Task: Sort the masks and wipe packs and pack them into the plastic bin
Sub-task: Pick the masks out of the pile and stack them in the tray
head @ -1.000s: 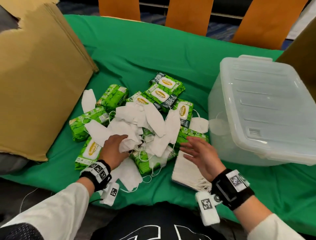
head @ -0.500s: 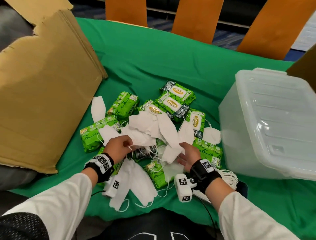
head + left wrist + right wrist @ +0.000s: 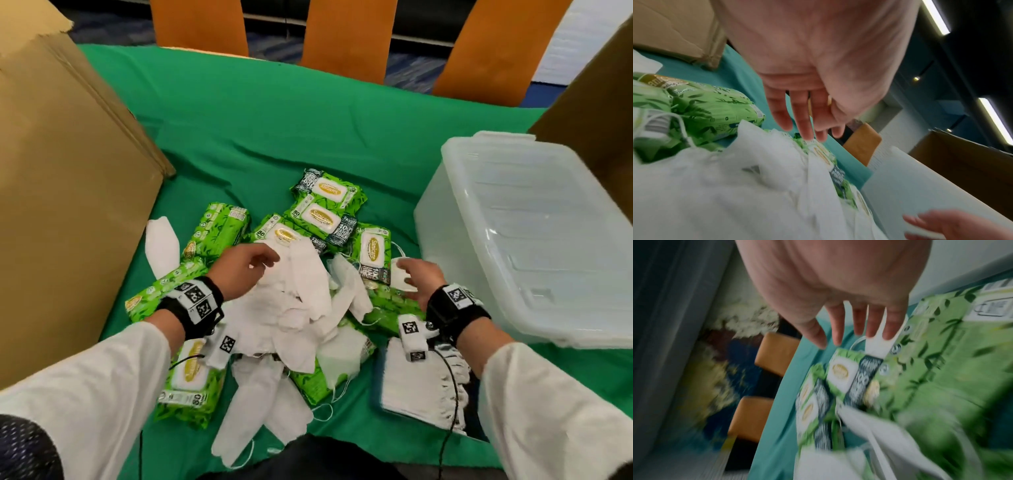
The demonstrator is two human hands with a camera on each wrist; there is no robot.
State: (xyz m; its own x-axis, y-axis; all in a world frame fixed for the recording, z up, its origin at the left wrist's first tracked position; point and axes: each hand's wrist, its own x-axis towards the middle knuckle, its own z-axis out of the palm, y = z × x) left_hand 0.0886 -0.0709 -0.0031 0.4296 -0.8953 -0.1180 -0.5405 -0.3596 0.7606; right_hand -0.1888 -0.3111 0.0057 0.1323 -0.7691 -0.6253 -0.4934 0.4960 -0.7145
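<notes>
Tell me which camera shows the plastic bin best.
The head view: most of the plastic bin shows, lid on. The left wrist view catches only a pale stretch of its wall; the right wrist view is too blurred to tell.

left grip (image 3: 239, 270) released the bunched masks (image 3: 291, 308), reached forward, right grip (image 3: 416, 277) shifted right onto a lone mask (image 3: 397, 270)

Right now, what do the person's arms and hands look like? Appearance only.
Bare left hand and right hand, white long sleeves. Each wrist wears a black strap with white square-code tags, plus a white tagged camera block underneath. Thin black cables trail from both.
</notes>
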